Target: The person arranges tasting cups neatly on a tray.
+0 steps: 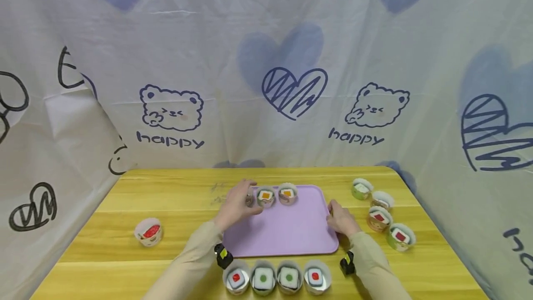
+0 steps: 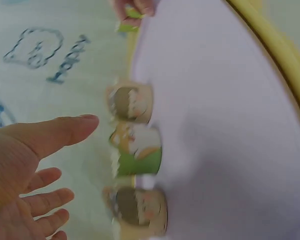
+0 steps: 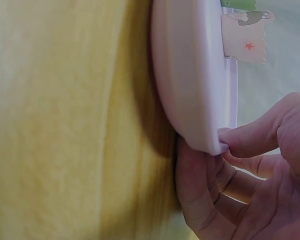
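A lilac tray (image 1: 287, 230) lies on the wooden table, with three paper cups in a row along its far edge. Two of them, the middle cup (image 1: 266, 197) and the right cup (image 1: 287, 194), hold white pieces with orange tops; the left one is partly covered by my left hand (image 1: 238, 205). That hand hovers over the tray's far left corner, thumb and fingers spread and nothing between them. In the left wrist view the cups show a green animal print (image 2: 140, 152) between two face prints. My right hand (image 1: 343, 219) pinches the tray's right rim (image 3: 212, 115) between thumb and fingers.
In front of the tray stands a row of several cups (image 1: 263, 278) with square white pieces. Several more cups (image 1: 379, 218) are grouped at the right. One cup with red filling (image 1: 149, 232) stands alone at the left. A printed cloth (image 1: 233, 119) hangs behind the table.
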`<state>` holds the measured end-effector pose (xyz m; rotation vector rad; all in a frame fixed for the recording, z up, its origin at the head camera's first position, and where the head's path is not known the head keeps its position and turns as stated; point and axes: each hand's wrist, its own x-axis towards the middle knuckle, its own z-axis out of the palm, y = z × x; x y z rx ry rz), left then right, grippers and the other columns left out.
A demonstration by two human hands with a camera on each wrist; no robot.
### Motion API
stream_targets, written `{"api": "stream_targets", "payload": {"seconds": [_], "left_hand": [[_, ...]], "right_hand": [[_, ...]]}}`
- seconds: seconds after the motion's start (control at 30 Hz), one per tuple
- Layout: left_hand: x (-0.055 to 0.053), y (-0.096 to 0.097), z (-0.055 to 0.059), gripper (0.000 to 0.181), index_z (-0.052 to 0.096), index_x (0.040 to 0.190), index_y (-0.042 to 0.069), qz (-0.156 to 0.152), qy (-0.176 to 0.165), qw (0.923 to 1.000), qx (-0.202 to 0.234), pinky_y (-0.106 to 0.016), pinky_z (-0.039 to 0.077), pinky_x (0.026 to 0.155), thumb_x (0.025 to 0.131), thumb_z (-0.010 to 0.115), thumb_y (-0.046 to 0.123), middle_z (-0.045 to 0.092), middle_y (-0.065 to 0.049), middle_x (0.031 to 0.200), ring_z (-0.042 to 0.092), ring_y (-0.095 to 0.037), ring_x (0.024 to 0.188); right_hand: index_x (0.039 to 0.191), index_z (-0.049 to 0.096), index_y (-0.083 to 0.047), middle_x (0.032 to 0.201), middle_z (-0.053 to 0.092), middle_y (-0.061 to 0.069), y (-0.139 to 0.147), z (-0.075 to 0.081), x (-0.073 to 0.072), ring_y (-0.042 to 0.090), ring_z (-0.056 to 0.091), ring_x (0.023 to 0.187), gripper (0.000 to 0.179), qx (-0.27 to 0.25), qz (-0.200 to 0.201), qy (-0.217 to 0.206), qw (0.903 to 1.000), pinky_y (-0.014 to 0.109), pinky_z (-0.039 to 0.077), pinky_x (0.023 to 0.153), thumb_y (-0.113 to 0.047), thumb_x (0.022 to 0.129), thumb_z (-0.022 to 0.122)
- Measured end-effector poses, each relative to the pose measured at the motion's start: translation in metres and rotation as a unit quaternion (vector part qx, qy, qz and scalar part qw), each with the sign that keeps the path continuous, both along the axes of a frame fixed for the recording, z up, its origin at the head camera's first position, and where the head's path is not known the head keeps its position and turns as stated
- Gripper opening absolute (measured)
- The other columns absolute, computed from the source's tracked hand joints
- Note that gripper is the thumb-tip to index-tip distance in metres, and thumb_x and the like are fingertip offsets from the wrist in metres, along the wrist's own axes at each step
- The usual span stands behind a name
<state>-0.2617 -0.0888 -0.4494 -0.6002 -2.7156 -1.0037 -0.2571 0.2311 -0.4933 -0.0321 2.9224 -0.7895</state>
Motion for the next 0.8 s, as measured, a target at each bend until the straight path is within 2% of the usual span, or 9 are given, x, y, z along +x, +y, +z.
{"api": "stream_targets", "payload": {"seconds": [0.1, 0.2, 0.4, 0.5, 0.63, 0.8], "left_hand": [[0.007, -0.016, 0.000, 0.070, 0.054, 0.134, -0.003, 0.019, 0.004, 0.9994, 0.028, -0.061, 0.038, 0.112, 0.074, 0.086, 0.012, 0.060, -0.024, 0.134, 0.052, -0.045, 0.131], [0.014, -0.029, -0.001, 0.066, 0.055, 0.132, -0.002, 0.043, 0.027, 0.9978, 0.042, -0.061, 0.039, 0.111, 0.074, 0.085, 0.012, 0.061, -0.024, 0.133, 0.054, -0.045, 0.128], [0.027, -0.054, 0.000, 0.064, 0.055, 0.133, -0.002, 0.073, 0.065, 0.9939, 0.051, -0.064, 0.032, 0.115, 0.076, 0.083, 0.009, 0.058, -0.025, 0.140, 0.045, -0.049, 0.138], [0.033, -0.065, 0.001, 0.064, 0.054, 0.134, -0.001, 0.085, 0.068, 0.9925, 0.056, -0.064, 0.031, 0.116, 0.078, 0.082, 0.009, 0.057, -0.025, 0.140, 0.044, -0.048, 0.138], [0.042, -0.081, 0.000, 0.064, 0.053, 0.136, -0.001, 0.104, 0.068, 0.9910, 0.051, -0.064, 0.029, 0.117, 0.079, 0.081, 0.009, 0.056, -0.025, 0.141, 0.042, -0.048, 0.139], [0.051, -0.101, 0.001, 0.063, 0.052, 0.136, -0.003, 0.127, 0.086, 0.9877, 0.030, -0.064, 0.028, 0.116, 0.081, 0.080, 0.010, 0.055, -0.027, 0.140, 0.044, -0.048, 0.136]], "right_hand": [[0.104, 0.050, -0.003, 0.086, 0.059, 0.015, 0.001, 0.000, 0.001, 0.027, 0.056, 0.076, 0.015, 0.001, -0.002, -0.002, 1.0000, 0.033, 0.043, 0.063, -0.007, 0.090, 0.055], [0.104, 0.050, -0.003, 0.086, 0.059, 0.015, 0.001, 0.000, 0.001, 0.027, 0.056, 0.076, 0.015, 0.000, 0.001, 0.000, 1.0000, 0.034, 0.043, 0.063, -0.007, 0.091, 0.055], [0.102, 0.049, -0.003, 0.080, 0.058, 0.013, 0.002, -0.003, 0.000, 0.025, 0.055, 0.071, 0.013, -0.008, 0.004, 0.014, 0.9999, 0.032, 0.042, 0.060, -0.006, 0.090, 0.054], [0.101, 0.049, -0.003, 0.080, 0.057, 0.012, 0.002, -0.004, 0.000, 0.025, 0.055, 0.072, 0.012, -0.009, 0.003, 0.015, 0.9998, 0.032, 0.041, 0.060, -0.006, 0.090, 0.055], [0.101, 0.049, -0.003, 0.081, 0.057, 0.012, 0.001, -0.003, 0.000, 0.026, 0.055, 0.073, 0.013, -0.011, 0.002, 0.010, 0.9999, 0.032, 0.041, 0.061, -0.006, 0.090, 0.055], [0.101, 0.049, -0.003, 0.080, 0.056, 0.012, 0.001, -0.001, 0.001, 0.026, 0.054, 0.072, 0.012, -0.010, 0.000, 0.005, 0.9999, 0.032, 0.041, 0.061, -0.006, 0.091, 0.055]]}}
